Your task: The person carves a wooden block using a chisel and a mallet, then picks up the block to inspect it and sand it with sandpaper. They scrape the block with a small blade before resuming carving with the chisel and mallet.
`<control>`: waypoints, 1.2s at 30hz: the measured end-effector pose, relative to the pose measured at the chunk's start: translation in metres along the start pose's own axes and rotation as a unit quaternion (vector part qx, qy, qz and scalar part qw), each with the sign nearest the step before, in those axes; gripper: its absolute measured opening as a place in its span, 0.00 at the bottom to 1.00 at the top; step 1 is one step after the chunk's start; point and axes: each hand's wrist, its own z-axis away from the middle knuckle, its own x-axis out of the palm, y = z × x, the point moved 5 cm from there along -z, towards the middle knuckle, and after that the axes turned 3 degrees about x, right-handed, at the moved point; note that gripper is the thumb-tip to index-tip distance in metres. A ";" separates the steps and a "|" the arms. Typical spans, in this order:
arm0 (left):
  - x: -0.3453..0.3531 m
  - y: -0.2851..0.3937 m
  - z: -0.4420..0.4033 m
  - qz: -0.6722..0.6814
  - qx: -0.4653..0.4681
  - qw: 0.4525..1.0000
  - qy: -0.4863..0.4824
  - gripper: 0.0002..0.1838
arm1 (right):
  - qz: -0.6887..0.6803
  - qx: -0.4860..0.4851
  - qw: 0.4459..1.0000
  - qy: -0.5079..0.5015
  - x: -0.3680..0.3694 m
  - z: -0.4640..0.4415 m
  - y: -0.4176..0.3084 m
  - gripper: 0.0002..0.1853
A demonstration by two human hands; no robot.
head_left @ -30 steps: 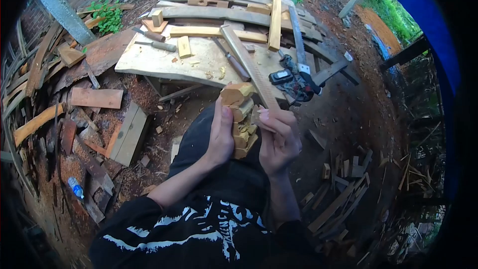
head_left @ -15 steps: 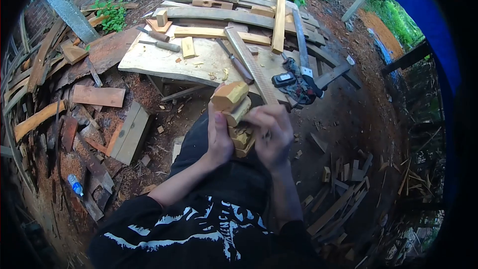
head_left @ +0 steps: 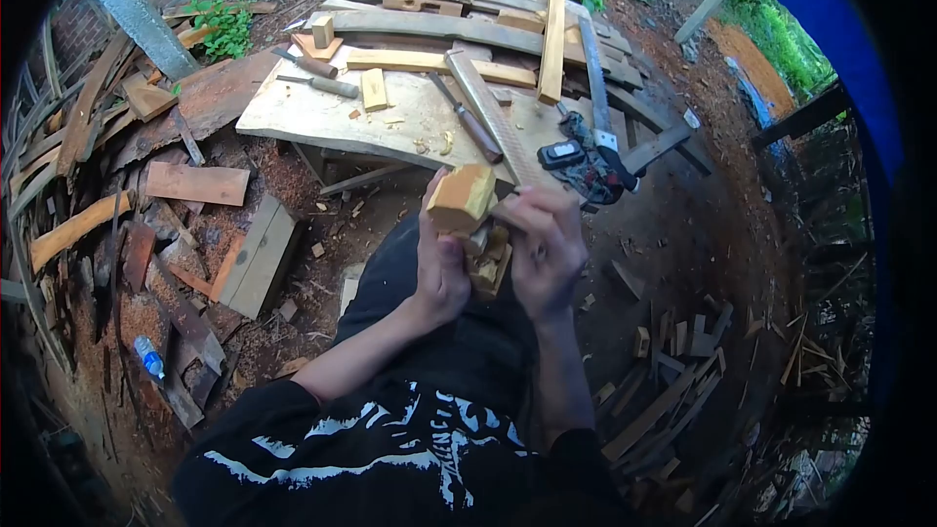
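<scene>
Carved wood block: turned since the earlier frame, its blocky end now fuller to the camera.
Worktop: beyond the person's lap, over which the block is held.
Long axis: from blocky end down toward the lap.
Forearms: reaching forward, converging.
Left hand: gripping the block's left side.
Right hand: fingers curled at its right side; any grip unclear.

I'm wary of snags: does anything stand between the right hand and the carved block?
Only a small, blurred piece, apparently pinched in the right hand, lies between it and the carved block; nothing else shows.
</scene>
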 end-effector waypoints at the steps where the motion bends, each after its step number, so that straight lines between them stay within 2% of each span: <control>1: 0.001 0.000 -0.005 -0.001 0.004 1.000 0.003 0.46 | -0.018 -0.004 1.000 0.003 0.002 -0.004 -0.006 0.14; 2: 0.003 0.004 -0.006 0.034 0.024 0.999 0.005 0.44 | -0.023 -0.042 0.999 -0.004 -0.001 -0.002 -0.022 0.15; 3: 0.003 0.011 -0.003 0.069 0.038 0.997 0.006 0.43 | -0.026 -0.035 0.999 -0.007 0.001 0.000 -0.022 0.15; 5: 0.001 0.018 -0.002 0.055 0.030 0.998 0.007 0.43 | -0.017 -0.056 0.998 0.008 -0.002 -0.001 -0.019 0.15; 6: 0.000 0.014 -0.002 0.034 0.014 0.999 0.009 0.44 | 0.020 0.011 1.000 -0.006 0.002 -0.004 -0.002 0.13; 7: -0.001 0.009 -0.004 0.013 0.002 1.000 0.013 0.44 | 0.022 0.006 1.000 -0.004 0.000 -0.002 -0.001 0.13; 9: 0.003 0.009 -0.008 0.058 0.014 0.998 0.018 0.45 | 0.001 -0.021 1.000 -0.008 -0.001 -0.001 -0.009 0.13; 10: 0.002 0.013 -0.009 0.062 0.002 0.998 0.013 0.47 | -0.045 -0.031 0.998 -0.008 -0.004 0.000 -0.026 0.15; 12: 0.001 0.010 -0.001 0.104 -0.038 0.994 0.001 0.48 | -0.031 -0.032 0.999 -0.015 -0.003 0.004 -0.025 0.15; 13: 0.000 0.008 0.001 0.106 -0.038 0.994 -0.002 0.48 | -0.013 -0.047 0.999 -0.016 -0.004 0.001 -0.021 0.15; 14: -0.001 0.006 -0.001 0.065 -0.033 0.997 -0.019 0.47 | 0.004 0.020 1.000 -0.018 0.000 0.005 0.006 0.15; 15: -0.001 0.004 -0.003 0.022 -0.024 0.999 -0.033 0.46 | 0.005 0.014 1.000 -0.016 -0.001 0.002 0.006 0.15; 17: 0.003 0.001 -0.006 0.046 0.013 0.999 -0.022 0.44 | -0.008 -0.005 1.000 -0.007 -0.003 -0.001 -0.002 0.15; 18: 0.002 0.006 -0.010 0.037 0.007 0.999 -0.019 0.43 | -0.032 -0.039 0.999 -0.013 -0.006 -0.007 -0.027 0.16; 19: 0.000 0.009 -0.006 0.030 -0.005 0.999 -0.019 0.43 | -0.034 -0.029 0.999 -0.017 -0.005 -0.002 -0.029 0.16; 20: -0.001 -0.001 0.000 0.085 -0.057 0.994 -0.038 0.42 | -0.025 -0.040 0.999 -0.018 -0.004 0.000 -0.029 0.16; 21: -0.002 -0.002 -0.001 0.087 -0.055 0.994 -0.042 0.42 | -0.012 -0.055 0.998 -0.016 -0.002 -0.003 -0.027 0.16; 22: -0.002 -0.001 -0.003 0.049 -0.037 0.997 -0.036 0.41 | 0.022 -0.018 0.999 -0.023 0.002 -0.003 -0.008 0.14; 23: -0.003 -0.001 -0.005 0.010 -0.016 0.999 -0.026 0.41 | 0.024 -0.024 0.999 -0.022 0.001 0.000 -0.001 0.14; 25: 0.001 0.001 -0.009 0.011 -0.008 1.000 -0.007 0.40 | 0.010 -0.001 1.000 -0.029 0.003 -0.009 -0.004 0.13; 28: 0.002 0.000 -0.004 0.149 -0.082 0.985 -0.034 0.40 | -0.011 -0.026 0.999 -0.034 0.000 -0.005 -0.028 0.14; 31: 0.000 -0.002 -0.005 0.073 -0.056 0.996 -0.003 0.40 | 0.023 -0.039 0.998 -0.042 0.003 -0.004 -0.003 0.15; 33: 0.000 0.000 -0.006 0.066 -0.059 0.996 -0.010 0.40 | 0.018 0.086 0.996 -0.028 0.005 -0.008 0.016 0.15; 36: -0.002 -0.007 -0.005 0.104 -0.095 0.990 -0.006 0.38 | -0.018 0.023 0.999 -0.042 0.003 -0.007 -0.019 0.16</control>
